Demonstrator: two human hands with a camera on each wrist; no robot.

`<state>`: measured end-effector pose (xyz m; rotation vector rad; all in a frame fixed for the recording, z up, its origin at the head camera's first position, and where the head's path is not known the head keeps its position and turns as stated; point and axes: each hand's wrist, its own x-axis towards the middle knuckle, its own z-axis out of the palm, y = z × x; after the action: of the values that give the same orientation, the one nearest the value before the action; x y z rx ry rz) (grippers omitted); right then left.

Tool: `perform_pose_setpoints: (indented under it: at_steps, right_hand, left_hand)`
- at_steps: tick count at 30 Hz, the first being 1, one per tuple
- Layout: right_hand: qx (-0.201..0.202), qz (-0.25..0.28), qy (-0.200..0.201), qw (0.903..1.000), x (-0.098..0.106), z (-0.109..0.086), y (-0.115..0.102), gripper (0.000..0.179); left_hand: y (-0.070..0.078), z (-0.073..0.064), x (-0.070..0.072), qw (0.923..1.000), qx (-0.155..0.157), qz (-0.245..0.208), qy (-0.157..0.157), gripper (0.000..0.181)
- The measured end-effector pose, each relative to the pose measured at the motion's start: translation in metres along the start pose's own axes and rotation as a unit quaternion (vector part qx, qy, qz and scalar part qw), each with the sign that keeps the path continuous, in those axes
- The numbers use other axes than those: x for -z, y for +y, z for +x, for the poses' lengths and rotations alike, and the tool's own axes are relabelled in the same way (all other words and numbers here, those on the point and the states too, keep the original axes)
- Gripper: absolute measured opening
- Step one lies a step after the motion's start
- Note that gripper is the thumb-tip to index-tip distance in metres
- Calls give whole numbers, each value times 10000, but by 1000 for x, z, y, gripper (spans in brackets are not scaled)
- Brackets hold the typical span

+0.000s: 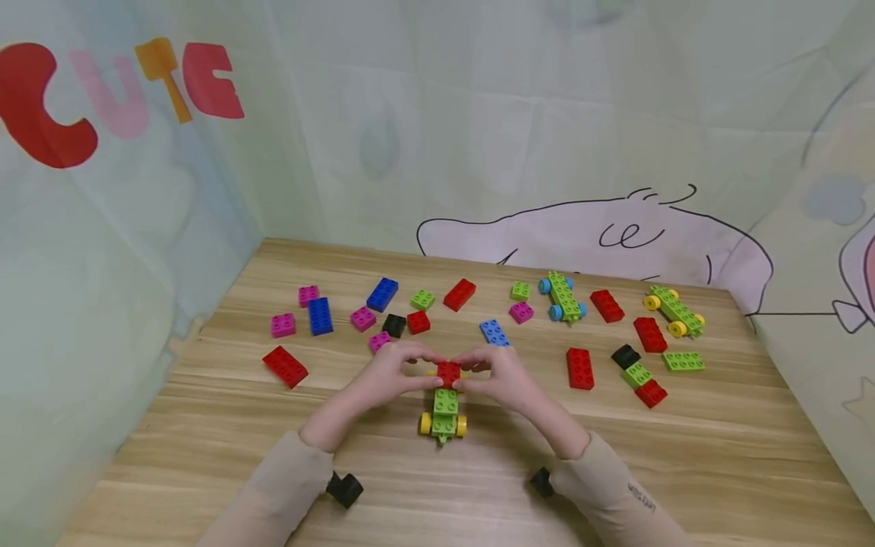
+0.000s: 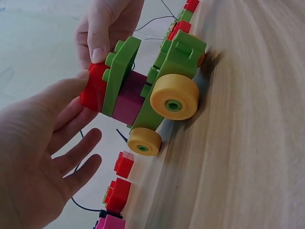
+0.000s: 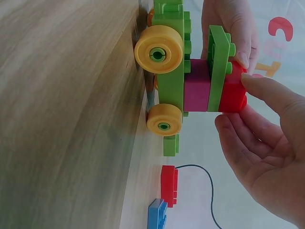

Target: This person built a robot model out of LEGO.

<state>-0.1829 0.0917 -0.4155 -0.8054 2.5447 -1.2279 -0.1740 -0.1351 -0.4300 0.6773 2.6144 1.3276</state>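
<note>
On the worktop, between both arms, stands a yellow-wheeled green car; the fingers of the left hand and right hand pinch its topmost red brick.

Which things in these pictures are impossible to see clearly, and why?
Head view: purple plastic block, hidden beneath the green studded plastic plate.
Left wrist view: pink plastic block, cut off by the bottom edge.
Head view: dark sleeve lettering, too small to read reliably.
</note>
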Motion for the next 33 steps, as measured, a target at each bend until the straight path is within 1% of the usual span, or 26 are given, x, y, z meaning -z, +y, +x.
perform_pose_setpoints:
  at_steps: [6, 9, 19, 25, 29, 33]
  right_hand:
    - [-117, 28, 31, 9999, -1, -1, -1, 29]
    - [-160, 34, 45, 9999, -2, -1, -1, 29]
    - [-26, 81, -37, 10000, -1, -1, -1, 29]
    - [90, 1, -89, 9999, 1, -2, 0, 29]
    - [204, -28, -122, 9997, 1, -3, 0, 32]
    - [214, 9, -145, 9997, 2, -3, 2, 38]
  left_hand:
    - [0, 0, 1, 9999, -94, 7, -35, 34]
    - [0, 0, 1, 9999, -92, -2, -46, 35]
    - [4, -1, 1, 9997, 22, 214, -70, 33]
    - [3, -1, 0, 9994, -125, 302, -59, 32]
    - [2, -1, 1, 9994, -192, 269, -107, 37]
    - [1, -1, 2, 9995, -145, 213, -182, 45]
